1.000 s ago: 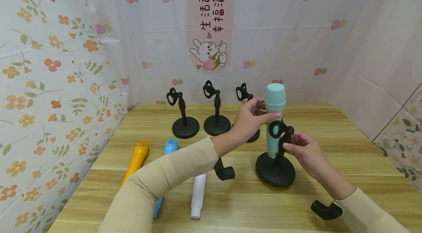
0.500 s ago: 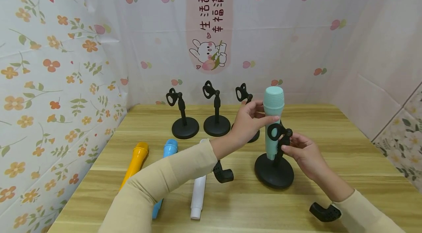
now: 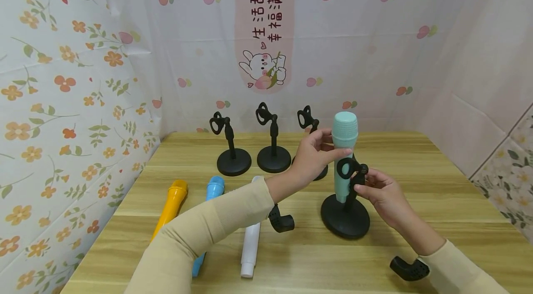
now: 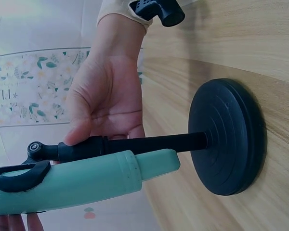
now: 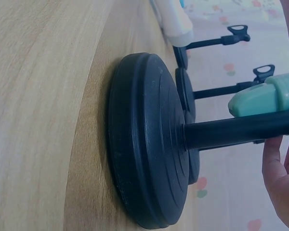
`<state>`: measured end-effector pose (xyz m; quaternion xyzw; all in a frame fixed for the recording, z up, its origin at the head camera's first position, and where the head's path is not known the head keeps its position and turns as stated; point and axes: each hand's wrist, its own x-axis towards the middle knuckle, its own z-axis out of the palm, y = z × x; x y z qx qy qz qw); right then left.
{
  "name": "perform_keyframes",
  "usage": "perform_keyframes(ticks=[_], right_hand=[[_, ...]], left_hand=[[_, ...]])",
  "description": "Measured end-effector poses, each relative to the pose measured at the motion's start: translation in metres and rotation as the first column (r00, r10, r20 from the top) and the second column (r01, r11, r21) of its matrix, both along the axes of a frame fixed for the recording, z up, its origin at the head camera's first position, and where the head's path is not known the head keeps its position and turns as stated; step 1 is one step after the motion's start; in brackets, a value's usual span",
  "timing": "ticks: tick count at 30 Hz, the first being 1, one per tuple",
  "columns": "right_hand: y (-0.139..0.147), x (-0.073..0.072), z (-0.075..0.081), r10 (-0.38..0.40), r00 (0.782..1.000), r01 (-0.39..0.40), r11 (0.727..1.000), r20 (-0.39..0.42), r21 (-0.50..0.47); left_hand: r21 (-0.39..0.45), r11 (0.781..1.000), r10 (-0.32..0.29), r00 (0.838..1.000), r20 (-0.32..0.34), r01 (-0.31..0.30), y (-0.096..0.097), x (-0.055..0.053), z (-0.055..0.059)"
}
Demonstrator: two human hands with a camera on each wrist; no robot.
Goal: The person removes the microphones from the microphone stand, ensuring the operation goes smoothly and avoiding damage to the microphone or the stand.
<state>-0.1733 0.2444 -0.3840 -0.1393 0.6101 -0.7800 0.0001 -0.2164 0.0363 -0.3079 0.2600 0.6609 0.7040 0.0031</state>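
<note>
My left hand [image 3: 311,157] grips a mint-green microphone [image 3: 345,131] just below its head, thumb on the near side. The microphone stands nearly upright, head up, at a black desktop microphone stand [image 3: 345,219]. Its body passes through the stand's ring clip [image 4: 20,177], as the left wrist view shows, and its narrow tail hangs beside the post, above the round base. With thumb and fingers, my right hand [image 3: 384,191] holds the upper post below the clip joint. The base [image 5: 147,139] rests on the wooden table.
Three more black stands stand along the back: left [image 3: 234,162], middle [image 3: 274,159] and right [image 3: 307,118], the last partly behind my left hand. Yellow [image 3: 171,206], blue [image 3: 215,186] and white [image 3: 250,250] microphones lie at the left, partly under my left sleeve [image 3: 212,222]. A patterned cloth [image 3: 200,53] hangs behind.
The mint-green microphone has come down a little with my left hand. The stand, with my right hand on it, has shifted slightly toward me and to the left.
</note>
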Motion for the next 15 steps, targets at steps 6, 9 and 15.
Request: perform_keyframes(ticks=[6,9,15], right_hand=[[0.0003,-0.0004,-0.0011,0.002,1.000,-0.002,1.000,0.008,0.014],[0.0002,-0.0006,-0.0014,0.000,1.000,0.000,1.000,0.012,0.026],[0.0003,-0.0010,-0.0025,-0.006,1.000,0.005,0.999,0.019,0.033]], left_hand=[[0.007,1.000,-0.006,1.000,0.005,0.005,0.0003,0.0004,-0.0015],[0.005,1.000,-0.004,1.000,0.009,0.004,0.0003,0.0003,-0.0022],[-0.002,1.000,0.003,1.000,0.002,-0.003,0.0000,-0.0007,-0.0035]])
